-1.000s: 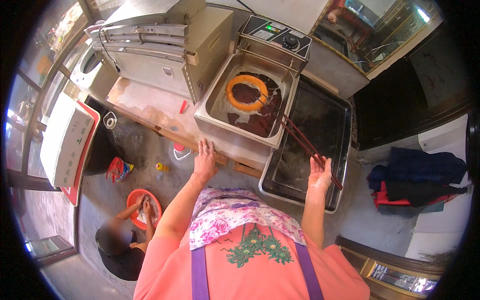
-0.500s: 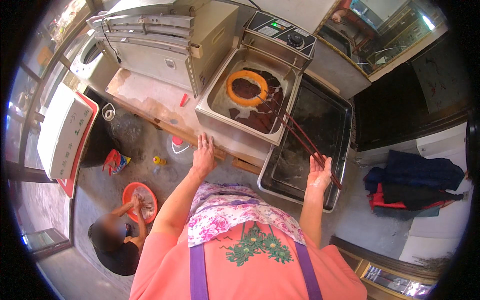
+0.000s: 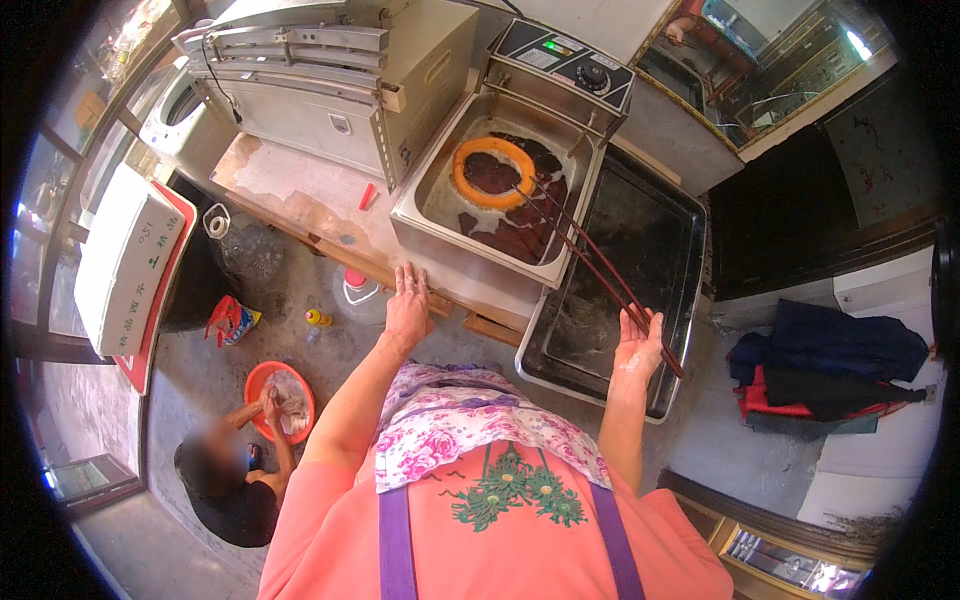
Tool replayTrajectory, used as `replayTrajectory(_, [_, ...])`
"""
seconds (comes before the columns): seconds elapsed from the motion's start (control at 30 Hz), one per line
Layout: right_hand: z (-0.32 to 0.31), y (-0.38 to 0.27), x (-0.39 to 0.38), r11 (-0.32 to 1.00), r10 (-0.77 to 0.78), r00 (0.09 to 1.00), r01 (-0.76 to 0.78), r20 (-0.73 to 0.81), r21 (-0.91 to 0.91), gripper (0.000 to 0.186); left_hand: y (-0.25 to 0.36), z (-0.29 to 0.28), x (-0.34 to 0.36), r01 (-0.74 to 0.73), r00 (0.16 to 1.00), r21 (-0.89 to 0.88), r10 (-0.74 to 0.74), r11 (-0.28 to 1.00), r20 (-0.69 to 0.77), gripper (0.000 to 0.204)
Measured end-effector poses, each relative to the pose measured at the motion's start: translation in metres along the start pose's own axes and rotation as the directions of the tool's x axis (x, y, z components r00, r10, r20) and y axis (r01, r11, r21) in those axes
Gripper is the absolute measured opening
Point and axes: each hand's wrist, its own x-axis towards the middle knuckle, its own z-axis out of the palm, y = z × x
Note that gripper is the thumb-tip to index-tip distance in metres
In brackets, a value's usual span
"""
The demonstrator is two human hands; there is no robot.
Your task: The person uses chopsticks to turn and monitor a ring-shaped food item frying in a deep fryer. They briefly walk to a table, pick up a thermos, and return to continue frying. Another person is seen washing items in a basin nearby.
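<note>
My left hand (image 3: 408, 310) rests, fingers apart, on the front edge of a wooden worktop (image 3: 270, 205), just below a steel fryer (image 3: 420, 225). My right hand (image 3: 638, 345) holds two long dark chopsticks (image 3: 600, 270) over a large black tray (image 3: 625, 215). Their tips reach into the fryer, at the right side of an orange-golden ring (image 3: 470, 190) floating in foamy dark oil. The fryer's control panel (image 3: 565, 60) shows a green light at the back. A small red object (image 3: 367, 197) lies on the worktop left of the fryer.
Another person (image 3: 215, 490) crouches lower left, hands in an orange basin (image 3: 255, 385). Bottles (image 3: 319, 318), a red bag (image 3: 228, 325) and a white box (image 3: 130, 270) are at left. A metal cabinet (image 3: 300, 110) is left of the fryer; folded clothes (image 3: 820, 350) lie right.
The view has shifted slightly. My hands and the chopsticks stay in nearly the same places, with the ring still in the oil. The crouching person's hands have moved a little in the basin.
</note>
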Motion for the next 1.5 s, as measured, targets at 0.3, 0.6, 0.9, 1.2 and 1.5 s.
replayTrajectory(0.3, [0.002, 0.001, 0.001, 1.0, 0.005, 1.0, -0.005, 0.005, -0.024, 0.026, 0.001, -0.001, 0.0, 0.021, 1.0, -0.064, -0.02, 0.998, 0.017, 0.099])
replayTrajectory(0.6, [0.002, 0.002, -0.001, 1.0, -0.008, 1.0, 0.008, 0.014, -0.02, 0.027, 0.001, -0.001, -0.001, 0.004, 1.0, -0.011, -0.004, 1.0, -0.001, 0.1])
replayTrajectory(0.9, [0.002, 0.002, -0.001, 1.0, -0.003, 1.0, 0.003, 0.022, -0.021, 0.026, 0.001, -0.001, -0.001, 0.001, 1.0, -0.023, -0.001, 1.0, 0.002, 0.1])
replayTrajectory(1.2, [0.005, 0.002, -0.003, 0.999, -0.006, 1.0, 0.007, 0.005, -0.032, 0.026, -0.002, 0.007, 0.001, 0.005, 1.0, -0.014, -0.005, 1.0, -0.02, 0.101])
replayTrajectory(1.5, [0.02, -0.011, -0.007, 0.976, -0.173, 0.985, 0.173, 0.01, -0.134, 0.027, 0.0, 0.0, -0.001, 0.004, 1.0, -0.022, -0.004, 1.0, 0.012, 0.102])
